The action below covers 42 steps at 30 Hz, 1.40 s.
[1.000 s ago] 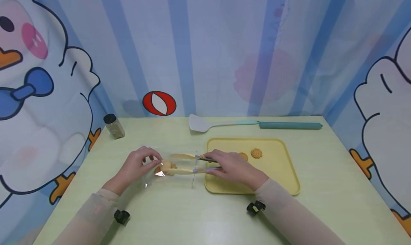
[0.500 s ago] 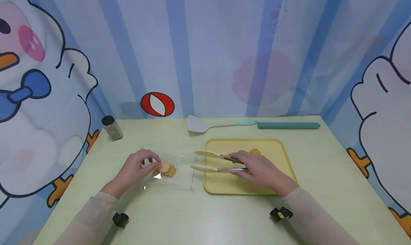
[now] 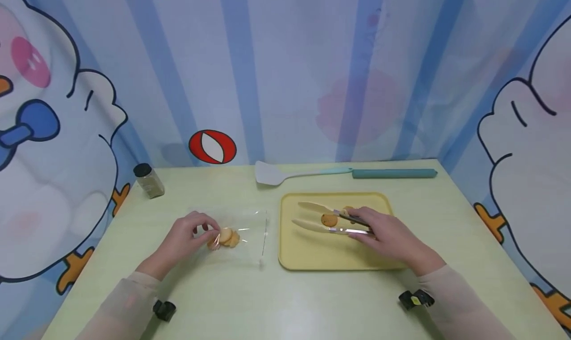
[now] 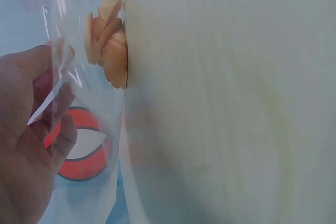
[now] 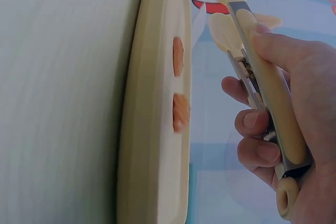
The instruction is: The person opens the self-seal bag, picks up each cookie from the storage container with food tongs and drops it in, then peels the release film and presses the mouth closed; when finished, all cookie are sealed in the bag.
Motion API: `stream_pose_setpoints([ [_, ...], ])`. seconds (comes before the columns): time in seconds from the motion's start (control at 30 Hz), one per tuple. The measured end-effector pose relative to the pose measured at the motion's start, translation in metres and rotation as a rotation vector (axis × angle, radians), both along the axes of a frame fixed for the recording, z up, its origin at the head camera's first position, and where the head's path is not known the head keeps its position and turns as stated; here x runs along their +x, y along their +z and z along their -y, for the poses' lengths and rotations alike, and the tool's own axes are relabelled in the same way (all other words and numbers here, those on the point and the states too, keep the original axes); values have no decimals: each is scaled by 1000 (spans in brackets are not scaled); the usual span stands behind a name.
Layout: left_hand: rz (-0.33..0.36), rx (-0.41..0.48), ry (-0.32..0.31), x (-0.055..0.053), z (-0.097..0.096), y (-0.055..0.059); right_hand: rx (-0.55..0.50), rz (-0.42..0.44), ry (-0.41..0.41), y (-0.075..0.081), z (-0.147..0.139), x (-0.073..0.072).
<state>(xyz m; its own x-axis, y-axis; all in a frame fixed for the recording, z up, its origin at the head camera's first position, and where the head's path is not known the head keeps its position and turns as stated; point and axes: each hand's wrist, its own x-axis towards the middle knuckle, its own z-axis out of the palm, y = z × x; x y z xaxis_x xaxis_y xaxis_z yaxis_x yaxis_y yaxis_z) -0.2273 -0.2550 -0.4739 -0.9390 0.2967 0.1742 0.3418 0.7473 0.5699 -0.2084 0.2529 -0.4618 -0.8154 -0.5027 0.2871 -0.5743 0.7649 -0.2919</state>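
**The right hand held tongs above the tray, while the left hand pinched a bag**

The left hand had its thumb and first finger closed together on the film of the clear bag, and its other fingers were bent loosely. The bag lay on the table, to the left of the yellow tray and just beside it, apart from its rim. Inside the bag, close to the left hand, several cookies lay in a small pile, one partly over another.

The right hand was closed round the handle of the tongs. Their two pale tips were apart from each other and pointed toward the bag. In the right wrist view, the tongs were raised off the tray. Two more cookies rested on the tray, with a gap between them; in the head view, one showed between the arms of the tongs, and the other was partly hidden near the right hand.

Behind the tray, a spatula and a teal rod lay in one line; whether they were joined, one could not tell. A jar with a black lid stood near the left back corner of the table. At the back hung a cloth with blue stripes, and on it a red oval was printed.
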Motion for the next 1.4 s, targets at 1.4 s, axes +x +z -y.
stream_pose_setpoints([
  [1.4,-18,-47,-18,0,-4,10,148,16,-71,9,-46,6],
])
